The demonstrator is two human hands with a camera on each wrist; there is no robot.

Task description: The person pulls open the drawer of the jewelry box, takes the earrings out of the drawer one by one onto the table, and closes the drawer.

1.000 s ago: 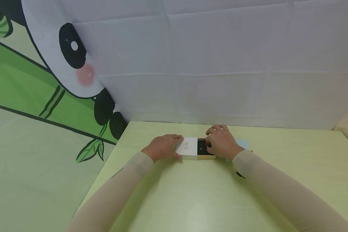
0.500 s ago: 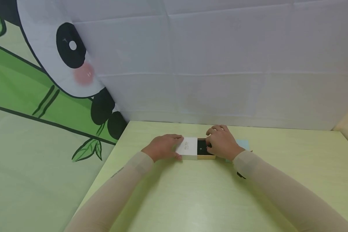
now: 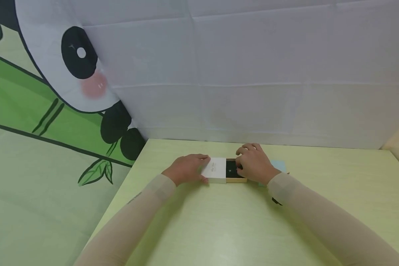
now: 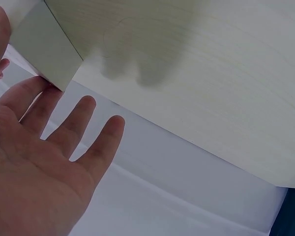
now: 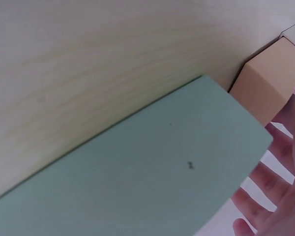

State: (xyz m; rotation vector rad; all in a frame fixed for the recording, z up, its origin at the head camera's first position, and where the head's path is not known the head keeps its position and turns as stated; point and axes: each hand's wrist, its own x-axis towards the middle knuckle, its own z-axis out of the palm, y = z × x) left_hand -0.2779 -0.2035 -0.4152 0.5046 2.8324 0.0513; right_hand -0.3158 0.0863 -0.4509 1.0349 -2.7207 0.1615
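Note:
In the head view, a small white slide box lies on the table, its white sleeve (image 3: 218, 168) at the left. From the sleeve's right end sticks out a tan tray (image 3: 236, 180) with a black insert (image 3: 230, 170) bearing a small star mark. My left hand (image 3: 187, 169) grips the sleeve's left end between thumb and fingers; two other fingers stay stretched out in the left wrist view. Over the tray's right part, my right hand (image 3: 255, 164) pinches at the black insert with thumb and forefinger. That hand covers the tray's right end in the head view.
A flat pale blue-green thing (image 5: 162, 157) lies right beside the tray, partly under my right wrist in the head view. The pale wood table (image 3: 219, 225) ends at a white cloth (image 3: 252, 92) behind. A printed cloth (image 3: 36, 107) hangs at the left.
Both hands and the box keep their places. The printed cloth at the left has shifted slightly leftward in the view.

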